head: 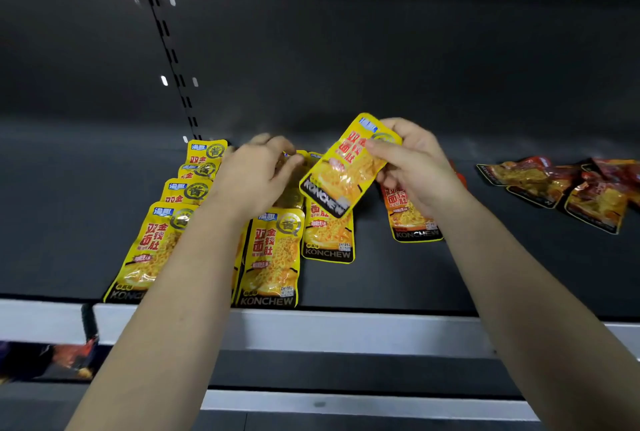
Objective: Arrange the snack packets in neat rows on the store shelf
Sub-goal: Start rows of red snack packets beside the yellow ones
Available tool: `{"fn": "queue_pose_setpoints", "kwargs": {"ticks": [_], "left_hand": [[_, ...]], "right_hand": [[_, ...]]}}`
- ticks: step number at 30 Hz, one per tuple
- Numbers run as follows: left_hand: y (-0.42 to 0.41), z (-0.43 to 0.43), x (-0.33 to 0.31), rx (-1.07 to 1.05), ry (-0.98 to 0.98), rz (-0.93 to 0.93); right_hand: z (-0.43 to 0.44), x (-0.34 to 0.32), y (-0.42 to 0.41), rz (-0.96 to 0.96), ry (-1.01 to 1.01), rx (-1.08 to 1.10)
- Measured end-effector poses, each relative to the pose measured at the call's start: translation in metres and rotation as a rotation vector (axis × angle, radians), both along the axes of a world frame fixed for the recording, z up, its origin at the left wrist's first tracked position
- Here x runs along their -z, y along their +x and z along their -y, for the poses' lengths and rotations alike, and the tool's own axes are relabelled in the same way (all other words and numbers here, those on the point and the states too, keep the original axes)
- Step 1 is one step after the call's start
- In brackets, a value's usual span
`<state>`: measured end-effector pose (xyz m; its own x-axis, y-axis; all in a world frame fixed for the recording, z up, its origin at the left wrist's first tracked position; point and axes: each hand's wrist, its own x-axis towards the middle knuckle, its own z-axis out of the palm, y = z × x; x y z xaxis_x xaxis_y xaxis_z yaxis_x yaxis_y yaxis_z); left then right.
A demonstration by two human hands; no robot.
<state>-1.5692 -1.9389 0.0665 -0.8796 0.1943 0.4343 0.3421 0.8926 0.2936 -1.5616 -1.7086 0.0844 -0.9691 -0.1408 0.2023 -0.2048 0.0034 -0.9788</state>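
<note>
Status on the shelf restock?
Right hand holds a yellow packet aloft. Left hand rests on the yellow rows, grip unclear. Red packets loose at right.

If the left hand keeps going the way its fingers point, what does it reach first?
Probably the yellow packet lying flat in the middle row: the left hand points up and right, fingertips already at it. Beyond is bare shelf and the back wall. Depth is uncertain from one view.
</note>
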Motion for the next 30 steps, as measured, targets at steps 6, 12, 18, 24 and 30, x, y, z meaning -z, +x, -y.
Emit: {"fn": "queue_pose_setpoints", "kwargs": {"ticks": [6,12,18,24,30], "left_hand": [[-0.002,0.001,0.005,-0.061,-0.075,0.094],[0.000,0.001,0.004,-0.071,-0.051,0.112],[-0.001,0.000,0.004,-0.077,-0.053,0.128],[-0.003,-0.001,0.006,-0.067,-0.073,0.135],[-0.004,-0.003,0.007,-0.048,-0.082,0.136]], "right_hand": [[0.001,0.001,0.011,0.095,0.290,-0.364],[0.003,0.006,0.011,0.224,0.469,-0.535],[0.006,0.009,0.011,0.064,0.683,-0.450],[0.010,0.015,0.011,-0.059,0.768,-0.411],[0.012,0.013,0.014,-0.124,0.797,-0.384]]}}
